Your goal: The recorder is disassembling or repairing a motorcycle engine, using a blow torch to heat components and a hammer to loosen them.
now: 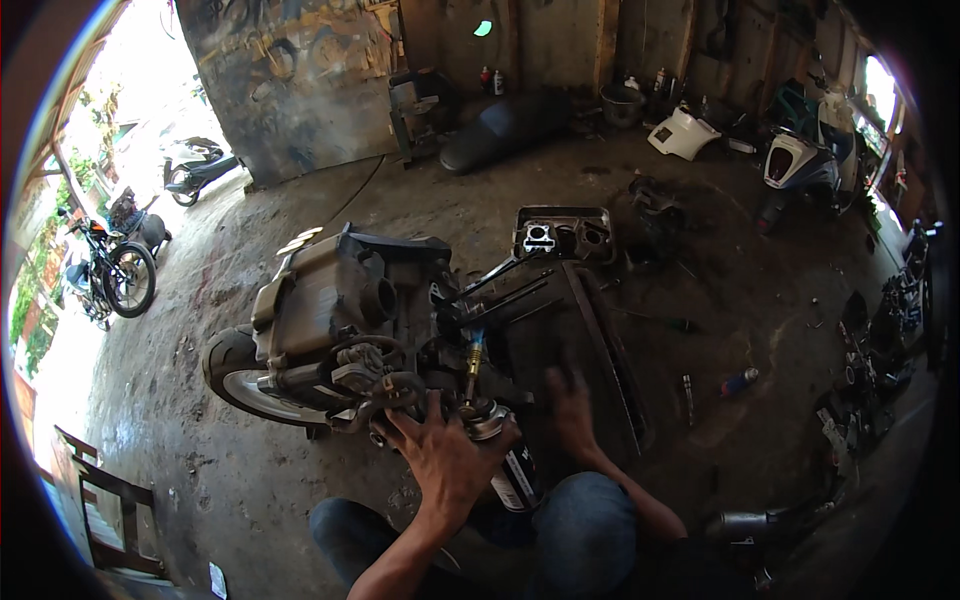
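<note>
A scooter engine (330,290) with its rear wheel (228,350) attached stands on the floor before me. My left hand (440,455) lies against its near end, fingers spread, the thumb stretched toward a round metal part (486,422). Just above that part rises a brass-coloured fitting or tool (474,362) with a blue top; its kind is unclear. Below the thumb, a dark can with a white label (514,482) stands between my knees. My right hand (572,408) hovers to the right of the engine, blurred, with fingers stretched out and nothing visible in them.
Beyond the engine lies a metal tray (562,210) with engine parts. A long dark metal bar (610,365) lies right of my right hand, then a socket tool (688,398) and a blue-red can (740,381). Loose parts (850,375) crowd the far right; a scooter seat (495,132) lies behind.
</note>
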A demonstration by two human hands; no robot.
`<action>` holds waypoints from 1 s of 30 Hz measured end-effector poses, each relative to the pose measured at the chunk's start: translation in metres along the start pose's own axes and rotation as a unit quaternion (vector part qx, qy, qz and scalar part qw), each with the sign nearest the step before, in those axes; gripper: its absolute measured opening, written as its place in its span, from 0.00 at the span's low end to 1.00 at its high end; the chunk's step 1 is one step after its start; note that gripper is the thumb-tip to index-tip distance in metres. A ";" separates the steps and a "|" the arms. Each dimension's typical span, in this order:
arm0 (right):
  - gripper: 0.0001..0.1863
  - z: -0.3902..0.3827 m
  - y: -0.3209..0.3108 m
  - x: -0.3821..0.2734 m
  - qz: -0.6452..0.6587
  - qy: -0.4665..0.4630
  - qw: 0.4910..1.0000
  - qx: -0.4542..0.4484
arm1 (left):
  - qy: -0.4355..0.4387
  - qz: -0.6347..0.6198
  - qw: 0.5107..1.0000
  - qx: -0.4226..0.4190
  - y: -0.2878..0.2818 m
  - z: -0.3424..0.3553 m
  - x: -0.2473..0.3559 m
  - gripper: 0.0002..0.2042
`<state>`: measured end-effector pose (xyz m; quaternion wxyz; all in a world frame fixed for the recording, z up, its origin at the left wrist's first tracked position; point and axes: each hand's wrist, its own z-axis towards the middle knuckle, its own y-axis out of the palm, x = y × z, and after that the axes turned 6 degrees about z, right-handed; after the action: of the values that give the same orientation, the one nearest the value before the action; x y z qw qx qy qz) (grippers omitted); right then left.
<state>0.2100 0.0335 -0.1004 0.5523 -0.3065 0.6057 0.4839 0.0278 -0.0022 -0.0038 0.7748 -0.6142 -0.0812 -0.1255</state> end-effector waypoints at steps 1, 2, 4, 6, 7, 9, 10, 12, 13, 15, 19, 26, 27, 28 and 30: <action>0.31 0.000 0.006 0.017 -0.029 -0.004 0.998 -0.047 | -0.010 0.010 1.000 0.000 0.001 -0.001 -0.008 0.39; 0.31 0.000 0.011 0.023 -0.065 -0.012 0.994 -0.090 | -0.032 0.026 0.999 -0.029 0.001 -0.003 -0.014 0.35; 0.31 -0.005 0.008 -0.019 -0.019 0.008 0.999 -0.025 | -0.028 0.019 0.998 -0.055 -0.005 0.003 -0.003 0.32; 0.31 -0.010 0.014 -0.033 0.048 0.048 0.997 0.021 | -0.014 0.019 0.997 -0.072 -0.009 0.002 0.000 0.32; 0.32 -0.009 0.015 -0.036 0.086 0.062 0.993 0.042 | -0.016 0.021 0.997 -0.073 -0.008 0.002 0.000 0.32; 0.32 -0.010 0.019 -0.023 0.129 0.081 0.987 0.059 | -0.017 0.033 0.998 -0.045 -0.004 0.002 -0.003 0.32; 0.32 -0.009 0.023 0.002 0.057 0.036 0.998 -0.009 | -0.024 0.042 0.998 -0.043 -0.001 0.000 -0.009 0.32; 0.32 -0.008 0.020 -0.009 -0.028 -0.026 0.997 -0.066 | -0.026 0.032 0.999 -0.015 0.001 0.000 -0.007 0.32; 0.32 -0.012 0.012 -0.018 0.003 0.014 0.999 -0.048 | -0.023 0.028 0.999 -0.012 -0.001 0.001 -0.004 0.32; 0.32 -0.013 0.008 -0.026 0.037 0.059 0.997 -0.032 | -0.003 0.022 0.999 -0.029 -0.005 0.000 0.001 0.30; 0.32 -0.010 0.002 0.017 0.062 0.044 0.997 0.019 | -0.007 0.010 1.000 -0.026 -0.002 0.000 -0.001 0.38; 0.31 -0.013 0.021 -0.041 0.146 0.110 0.982 0.055 | -0.007 -0.002 0.999 -0.038 -0.005 0.002 -0.001 0.39; 0.31 -0.015 0.025 -0.035 0.150 0.117 0.980 0.049 | -0.006 0.013 0.999 -0.037 -0.004 0.001 -0.005 0.39; 0.31 -0.017 0.030 -0.027 0.144 0.111 0.983 0.037 | -0.013 0.020 0.999 -0.038 -0.004 -0.002 -0.008 0.39; 0.31 -0.014 0.019 -0.029 0.125 0.080 0.988 0.042 | -0.005 0.000 0.999 -0.051 -0.007 0.001 0.002 0.39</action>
<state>0.1936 0.0224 -0.0688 0.4497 -0.2430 0.7010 0.4973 0.0277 -0.0025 0.0036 0.7424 -0.6532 -0.0789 -0.1267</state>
